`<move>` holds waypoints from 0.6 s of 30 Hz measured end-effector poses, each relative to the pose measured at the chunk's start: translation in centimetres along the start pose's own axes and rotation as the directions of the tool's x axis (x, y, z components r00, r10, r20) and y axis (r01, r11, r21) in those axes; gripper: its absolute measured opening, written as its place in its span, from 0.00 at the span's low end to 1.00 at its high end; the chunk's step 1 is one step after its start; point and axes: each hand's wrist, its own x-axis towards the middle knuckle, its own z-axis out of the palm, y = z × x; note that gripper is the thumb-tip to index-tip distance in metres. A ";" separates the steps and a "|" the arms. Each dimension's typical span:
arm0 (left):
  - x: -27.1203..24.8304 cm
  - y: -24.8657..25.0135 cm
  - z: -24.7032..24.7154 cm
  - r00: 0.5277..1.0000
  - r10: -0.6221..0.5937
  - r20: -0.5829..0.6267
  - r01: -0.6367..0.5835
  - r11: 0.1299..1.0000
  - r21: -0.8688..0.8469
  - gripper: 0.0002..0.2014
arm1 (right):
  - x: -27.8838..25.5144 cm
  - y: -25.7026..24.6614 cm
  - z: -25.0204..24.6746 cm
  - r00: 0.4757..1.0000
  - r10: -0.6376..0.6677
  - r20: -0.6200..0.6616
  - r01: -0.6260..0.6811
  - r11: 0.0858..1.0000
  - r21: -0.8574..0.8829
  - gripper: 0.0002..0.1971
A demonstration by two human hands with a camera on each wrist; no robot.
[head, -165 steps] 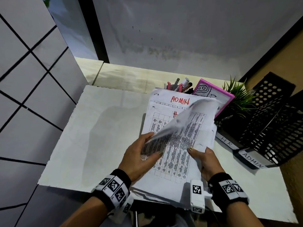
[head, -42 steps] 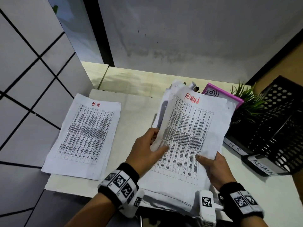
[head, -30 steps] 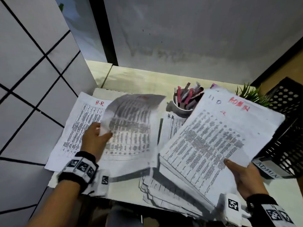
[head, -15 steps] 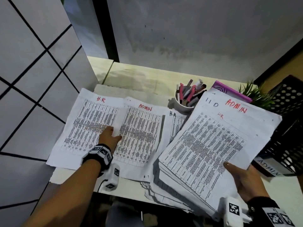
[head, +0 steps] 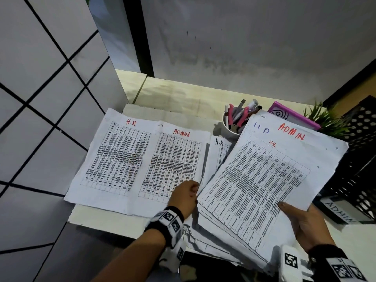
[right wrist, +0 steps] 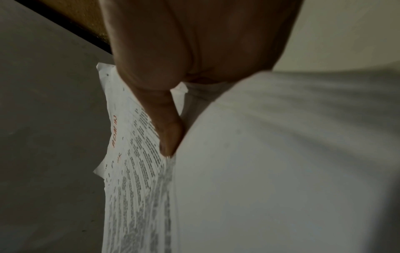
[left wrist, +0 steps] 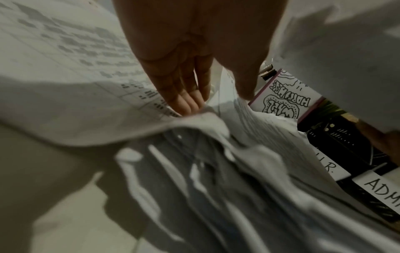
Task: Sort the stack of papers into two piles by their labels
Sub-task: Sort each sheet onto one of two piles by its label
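On the white table (head: 97,218) a sheet marked H.R (head: 114,159) lies at the left. A sheet marked ADMIN (head: 173,159) lies right beside it. Another H.R sheet (head: 219,147) peeks out under the tilted stack of papers (head: 264,176), whose top sheet reads ADMIN. My right hand (head: 303,222) grips the stack's lower right corner, thumb (right wrist: 168,137) on top and fingers hidden beneath. My left hand (head: 186,193) rests at the ADMIN sheet's lower right corner, beside the stack. In the left wrist view its fingers (left wrist: 186,102) are straight and touch a paper edge.
A white cup of pens (head: 238,119), a pink-framed card (head: 293,117) and a small plant (head: 323,121) stand behind the stack. Black mesh trays (head: 362,159) with an ADMIN label (head: 339,212) stand at the right. A tiled wall runs along the left.
My left hand laid an ADMIN sheet beside the H.R sheet, then slid right to the edge of the stack. The right hand keeps holding the stack lifted.
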 end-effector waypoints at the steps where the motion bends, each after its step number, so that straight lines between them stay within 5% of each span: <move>1: 0.2 -0.2 0.5 1.000 -0.008 0.001 0.008 1.000 0.002 0.17 | 0.0 -0.1 -0.1 1.000 -0.005 -0.001 0.005 1.000 -0.001 0.18; 6: -0.5 1.1 1.0 0.998 -0.014 0.061 0.016 0.999 -0.036 0.10 | 0.1 0.1 -0.5 1.000 -0.018 -0.017 0.018 1.000 -0.006 0.21; 10: -1.0 -0.1 2.4 0.998 0.046 0.034 -0.047 0.999 0.019 0.17 | 0.1 0.6 -0.9 1.000 -0.008 -0.005 0.008 1.000 -0.011 0.19; 13: -0.8 -0.1 2.1 0.981 0.110 0.159 -0.141 0.970 0.199 0.11 | 0.2 0.9 -0.9 1.000 0.003 0.008 -0.003 1.000 -0.019 0.20; 16: 0.6 -0.8 1.7 0.982 0.033 0.188 -0.125 0.856 0.502 0.51 | 0.6 1.2 -1.0 1.000 0.006 0.000 -0.006 1.000 -0.014 0.20; 18: 1.2 -0.8 1.3 0.963 -0.058 0.262 -0.136 0.734 0.665 0.63 | 0.5 1.2 -0.9 1.000 0.008 0.010 -0.008 1.000 -0.019 0.21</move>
